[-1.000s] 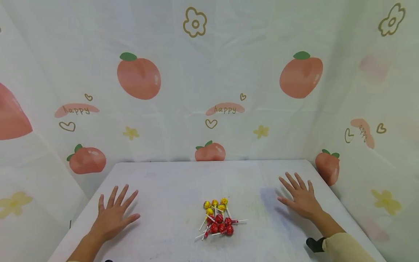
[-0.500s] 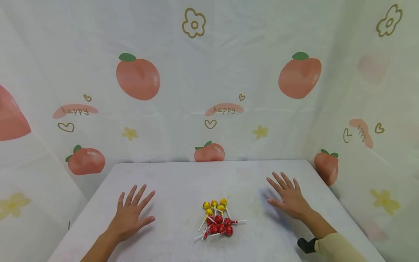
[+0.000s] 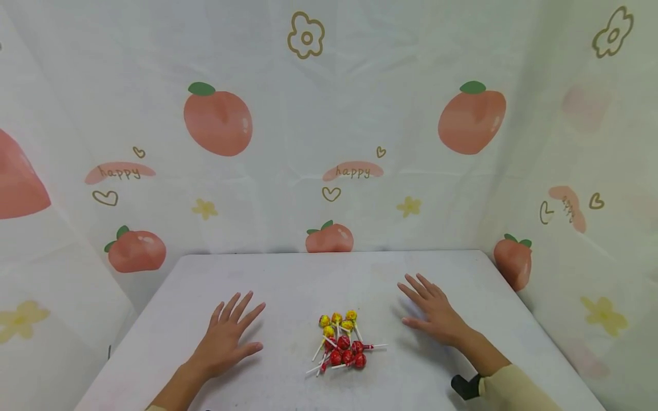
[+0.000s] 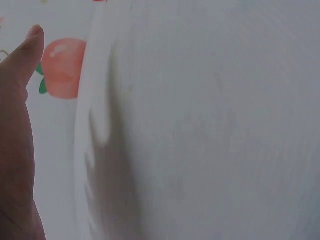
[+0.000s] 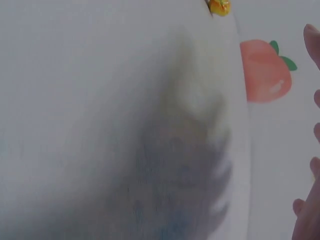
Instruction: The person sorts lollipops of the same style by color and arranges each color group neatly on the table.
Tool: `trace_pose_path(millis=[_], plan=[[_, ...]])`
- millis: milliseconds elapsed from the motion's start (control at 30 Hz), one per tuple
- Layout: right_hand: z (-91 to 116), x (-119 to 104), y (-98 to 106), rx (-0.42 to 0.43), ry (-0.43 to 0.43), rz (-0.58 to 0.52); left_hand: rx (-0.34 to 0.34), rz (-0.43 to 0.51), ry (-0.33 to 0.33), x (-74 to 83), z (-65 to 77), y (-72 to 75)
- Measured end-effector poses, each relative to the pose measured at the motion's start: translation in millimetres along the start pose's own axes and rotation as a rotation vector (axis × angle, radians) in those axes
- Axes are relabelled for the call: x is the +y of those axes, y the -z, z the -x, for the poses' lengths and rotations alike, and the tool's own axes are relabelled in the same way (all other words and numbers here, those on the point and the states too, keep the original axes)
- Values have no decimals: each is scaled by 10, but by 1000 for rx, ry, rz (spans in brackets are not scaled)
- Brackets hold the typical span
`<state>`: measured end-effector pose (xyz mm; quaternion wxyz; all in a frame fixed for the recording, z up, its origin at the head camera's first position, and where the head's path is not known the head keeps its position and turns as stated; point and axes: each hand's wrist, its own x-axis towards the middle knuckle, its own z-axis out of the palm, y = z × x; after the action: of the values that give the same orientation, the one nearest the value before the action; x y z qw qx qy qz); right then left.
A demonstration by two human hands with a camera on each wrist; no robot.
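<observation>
A loose pile of lollipops on white sticks lies mid-table, with yellow lollipops (image 3: 329, 331) at the back and red lollipops (image 3: 347, 358) in front. To the left of the pile, my left hand (image 3: 223, 341) hovers with fingers spread and holds nothing. My right hand (image 3: 434, 314) is off to the right, fingers also straight and spread, with nothing in it. Both hands cast shadows on the tabletop. In the right wrist view, one yellow lollipop (image 5: 219, 6) shows at the top edge. The left wrist view has the thumb (image 4: 31, 52) at its left side.
The white table (image 3: 288, 279) reaches back to a white curtain (image 3: 277, 200) printed with peaches, flowers and the word "happy". The curtain also hangs along both sides. A black piece (image 3: 465, 387) sits at the right sleeve (image 3: 516, 391).
Both hands have moved inward, the left one to the right and the right one to the left, closer to the lollipops. The lollipops lie as before.
</observation>
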<state>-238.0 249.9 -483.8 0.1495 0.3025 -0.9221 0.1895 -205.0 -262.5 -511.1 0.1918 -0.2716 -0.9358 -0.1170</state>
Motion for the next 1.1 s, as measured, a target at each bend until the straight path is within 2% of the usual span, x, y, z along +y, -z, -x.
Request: trace_pose_path(millis=[233,467,700,867,1100], plan=[[-85,-139,-96,-12,-30,-94,19,93,-10,125,-78,-90],[-190,-313,-169,-40,-100,-290,21,171,-5,267,-170,-186],[-354,-449,-301,-83,-187,-454,-16,303,91,482,-281,-254],[-497,-551,-339,-135,-245,-583,13,440,156,630,-397,-295],[-677,-627,-449,-170,-291,-689,43,665,269,782,-589,-368]])
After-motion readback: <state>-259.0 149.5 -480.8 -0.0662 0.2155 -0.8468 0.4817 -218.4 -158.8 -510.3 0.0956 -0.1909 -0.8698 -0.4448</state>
